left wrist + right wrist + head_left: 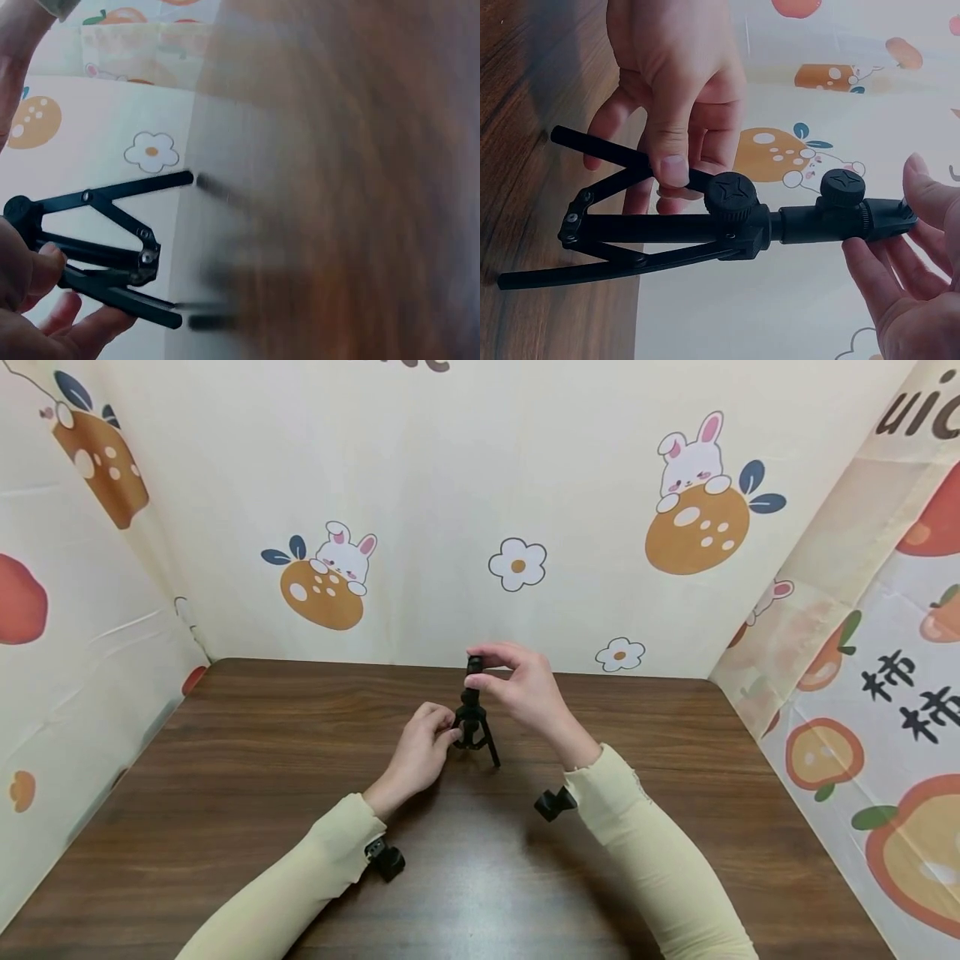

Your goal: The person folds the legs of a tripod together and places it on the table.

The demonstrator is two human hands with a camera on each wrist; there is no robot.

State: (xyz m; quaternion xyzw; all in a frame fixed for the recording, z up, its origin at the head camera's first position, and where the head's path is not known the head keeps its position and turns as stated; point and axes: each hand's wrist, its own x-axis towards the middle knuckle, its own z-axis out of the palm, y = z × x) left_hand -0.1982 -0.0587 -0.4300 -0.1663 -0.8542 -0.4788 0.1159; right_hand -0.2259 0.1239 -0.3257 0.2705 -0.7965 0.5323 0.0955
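Note:
A small black tripod (471, 717) is upright near the back of the table, its legs spread. My left hand (418, 747) grips one of its legs between thumb and fingers, low on the left side. Up at the tripod's head, my right hand (528, 693) pinches the top piece with thumb and fingertips. Two round knobs (731, 199) with star marks show on the tripod in the right wrist view, along with hinged braces between the legs. In the left wrist view the feet are at the table surface or just above it; I cannot tell which.
The brown wooden table (247, 760) has a glossy top that mirrors the legs. A pale printed cloth (442, 485) with rabbits, fruit and flowers hangs behind it and along both sides. Black wrist cameras (555, 804) stick out from both cream sleeves (637, 835).

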